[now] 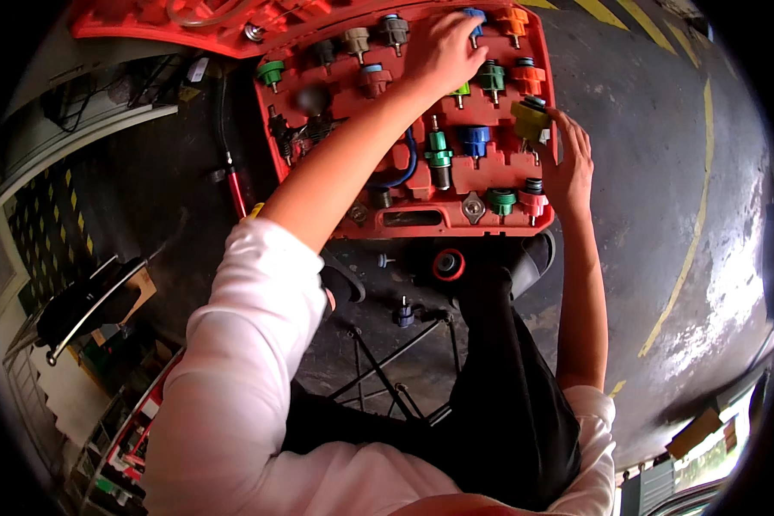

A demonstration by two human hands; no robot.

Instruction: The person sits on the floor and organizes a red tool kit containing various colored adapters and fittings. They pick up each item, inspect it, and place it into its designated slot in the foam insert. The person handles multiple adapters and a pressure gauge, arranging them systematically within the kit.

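A red moulded plastic case (396,222) lies before me, its recesses holding colored radiator pressure-test adapters. My left hand (448,51) reaches across to the back right, its fingers at a blue adapter (475,20); whether they grip it is hard to tell. My right hand (567,151) is at the case's right edge, fingertips against a yellow adapter (530,119), thumb side partly hidden. Between and below the hands sit a green adapter (493,77), an orange-red adapter (527,76), a blue adapter (475,140) and a green metal fitting (438,158).
A red hand pump (235,192) with a black hose lies left of the case. On the floor near my feet are a red-rimmed round cap (449,264), a dark blue adapter (404,314) and a small light-blue adapter (384,260). A folding metal frame (393,351) stands below me.
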